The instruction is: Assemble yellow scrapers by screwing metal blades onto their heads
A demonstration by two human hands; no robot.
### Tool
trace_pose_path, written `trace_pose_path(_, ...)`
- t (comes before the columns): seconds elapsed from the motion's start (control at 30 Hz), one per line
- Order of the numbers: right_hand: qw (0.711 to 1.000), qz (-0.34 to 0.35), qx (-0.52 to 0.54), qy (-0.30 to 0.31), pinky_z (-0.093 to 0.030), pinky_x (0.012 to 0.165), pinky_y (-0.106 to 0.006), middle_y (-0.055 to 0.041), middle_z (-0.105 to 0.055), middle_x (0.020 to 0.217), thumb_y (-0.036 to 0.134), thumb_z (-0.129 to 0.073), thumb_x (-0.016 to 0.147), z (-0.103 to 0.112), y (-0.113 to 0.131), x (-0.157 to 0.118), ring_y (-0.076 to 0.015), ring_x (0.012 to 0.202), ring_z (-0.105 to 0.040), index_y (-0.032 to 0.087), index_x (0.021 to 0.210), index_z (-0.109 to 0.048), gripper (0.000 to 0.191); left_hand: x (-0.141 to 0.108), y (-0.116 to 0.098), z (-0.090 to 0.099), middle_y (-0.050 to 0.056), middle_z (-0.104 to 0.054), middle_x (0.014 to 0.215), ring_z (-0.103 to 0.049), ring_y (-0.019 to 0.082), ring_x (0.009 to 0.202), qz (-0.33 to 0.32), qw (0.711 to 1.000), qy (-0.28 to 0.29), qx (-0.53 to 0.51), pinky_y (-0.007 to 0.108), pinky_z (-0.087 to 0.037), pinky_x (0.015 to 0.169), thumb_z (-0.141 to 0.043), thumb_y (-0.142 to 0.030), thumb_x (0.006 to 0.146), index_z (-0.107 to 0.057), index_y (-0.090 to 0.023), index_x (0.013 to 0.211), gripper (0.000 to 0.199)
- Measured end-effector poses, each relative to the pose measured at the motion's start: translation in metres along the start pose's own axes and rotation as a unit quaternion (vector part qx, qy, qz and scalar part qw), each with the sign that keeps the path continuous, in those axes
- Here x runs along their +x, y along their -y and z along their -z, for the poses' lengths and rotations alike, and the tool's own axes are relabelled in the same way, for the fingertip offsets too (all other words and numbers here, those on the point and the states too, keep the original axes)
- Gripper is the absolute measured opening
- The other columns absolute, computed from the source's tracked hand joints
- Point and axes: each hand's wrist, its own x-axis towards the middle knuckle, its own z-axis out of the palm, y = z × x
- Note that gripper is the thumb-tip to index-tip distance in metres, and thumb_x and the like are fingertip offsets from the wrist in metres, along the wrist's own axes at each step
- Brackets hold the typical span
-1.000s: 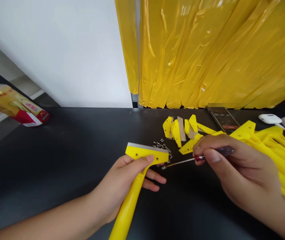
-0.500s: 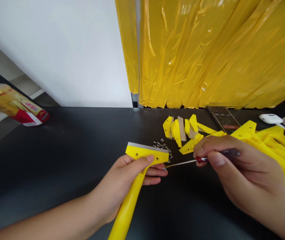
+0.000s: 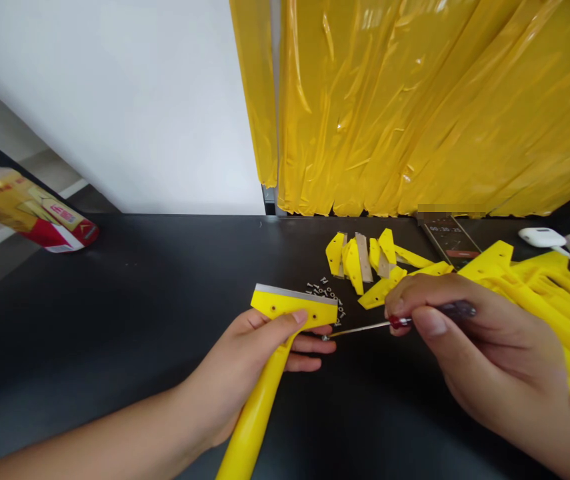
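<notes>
My left hand (image 3: 255, 353) holds a yellow scraper (image 3: 259, 407) by its neck, thumb on the head, which has a metal blade (image 3: 297, 293) along its far edge and two holes. A small metal screw (image 3: 325, 338) rests on the fingers of that hand. My right hand (image 3: 485, 353) grips a screwdriver (image 3: 402, 321) with a dark red handle, its thin shaft pointing left and its tip at the screw. Loose screws and nuts (image 3: 322, 290) lie just beyond the scraper head.
Yellow plates (image 3: 353, 265) and brown strips (image 3: 363, 257) lie behind the screws. More yellow handles (image 3: 539, 300) are piled at the right. A phone (image 3: 447, 237), a white case (image 3: 542, 237) and a red-yellow package (image 3: 39, 213) stand around the black table (image 3: 165, 267).
My right hand and the screwdriver have shifted slightly left, and the tip with the small screw sits a little further left over my left fingers. The scraper has hardly moved.
</notes>
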Motion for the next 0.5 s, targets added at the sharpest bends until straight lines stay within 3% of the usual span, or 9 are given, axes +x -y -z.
trace_pose_path(0.33, 1.000, 0.000, 0.010, -0.008, -0.049, 0.054, -0.028, -0.0030, -0.073, 0.084, 0.020, -0.066, 0.102, 0.0004, -0.0006, -0.0020, -0.0189, 0.075, -0.071, 0.026, 0.103, -0.071, 0.008, 0.0004, 0.0004, -0.0002, 0.020, -0.082, 0.116, -0.081, 0.033, 0.105, 0.004, 1.000, -0.005, 0.002, 0.032, -0.065, 0.085, -0.076, -0.041, 0.096, -0.081, -0.008, 0.114, 0.038)
trace_pose_path(0.5, 0.999, -0.005, 0.046, -0.023, -0.054, 0.066, -0.035, -0.0039, -0.072, 0.088, 0.017, -0.065, 0.102, 0.0005, -0.0033, -0.0066, -0.0218, 0.078, -0.069, 0.028, 0.108, -0.071, 0.014, -0.0004, -0.0002, -0.0019, 0.020, -0.079, 0.128, -0.082, 0.033, 0.100, 0.008, 1.000, -0.009, -0.006, 0.032, -0.067, 0.078, -0.080, -0.039, 0.093, -0.079, -0.011, 0.117, 0.037)
